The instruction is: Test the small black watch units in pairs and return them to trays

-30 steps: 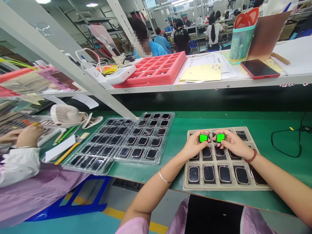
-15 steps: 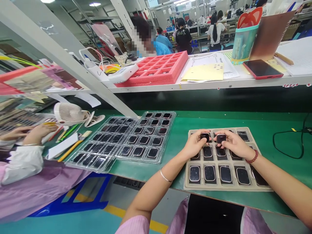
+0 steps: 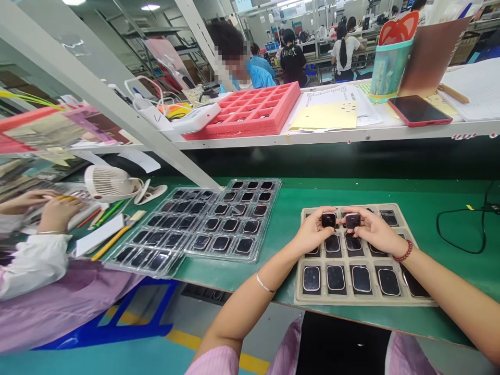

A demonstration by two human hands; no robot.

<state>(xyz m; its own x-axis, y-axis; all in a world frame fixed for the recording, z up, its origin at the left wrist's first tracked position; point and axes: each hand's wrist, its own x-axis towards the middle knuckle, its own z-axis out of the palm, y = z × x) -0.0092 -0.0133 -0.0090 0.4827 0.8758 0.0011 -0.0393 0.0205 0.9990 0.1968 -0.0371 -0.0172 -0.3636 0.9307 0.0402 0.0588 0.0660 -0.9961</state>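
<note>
My left hand (image 3: 312, 230) grips a small dark square watch-like piece (image 3: 328, 220) between thumb and fingers. Close beside it, my right hand (image 3: 373, 229) holds a second dark square piece (image 3: 353, 221). Both hands are over the back rows of a beige tray (image 3: 304, 300), whose compartments carry dark rounded-square pieces with light rims. Part of the tray's back row is hidden behind my hands and the right forearm covers its front right corner.
Two clear plastic trays (image 3: 255, 253) (image 3: 166, 272) of dark pieces lie left. Farther left are a white fan (image 3: 107, 183), tools and a co-worker's hands (image 3: 60, 213). A shelf (image 3: 324, 136) with a red foam tray (image 3: 273, 125) and a phone (image 3: 420, 111) spans behind. A black cable (image 3: 461, 249) lies right.
The piece in my left hand now shows more of its dark face, with my thumb lower on it. The co-worker's hands have shifted slightly, and a person behind the shelf has moved their head.
</note>
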